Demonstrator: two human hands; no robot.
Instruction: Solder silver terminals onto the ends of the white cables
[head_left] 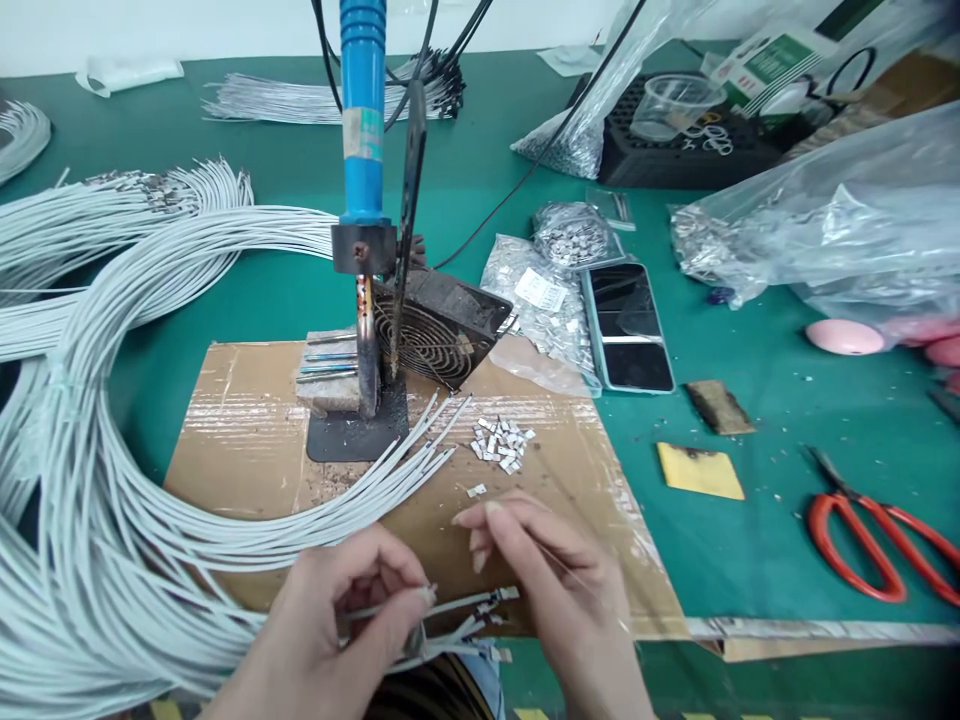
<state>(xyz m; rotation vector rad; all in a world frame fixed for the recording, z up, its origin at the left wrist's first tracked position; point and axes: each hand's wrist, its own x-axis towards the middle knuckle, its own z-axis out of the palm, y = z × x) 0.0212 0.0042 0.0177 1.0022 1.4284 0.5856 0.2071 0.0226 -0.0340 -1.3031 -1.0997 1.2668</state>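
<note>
While the left hand (360,600) grips white cables (463,604), the right hand (566,575) hovers beside them

At the near edge of the cardboard (240,420), the left hand's fingers close around several tab-ended cables. The right hand's fingers curl close together; whether they hold anything, I cannot tell. The cables look light and springy, probably best held just behind their tips. Mid-cardboard lies a pile of small tabs (501,444); a blue soldering iron (364,170) stands beyond.
</note>
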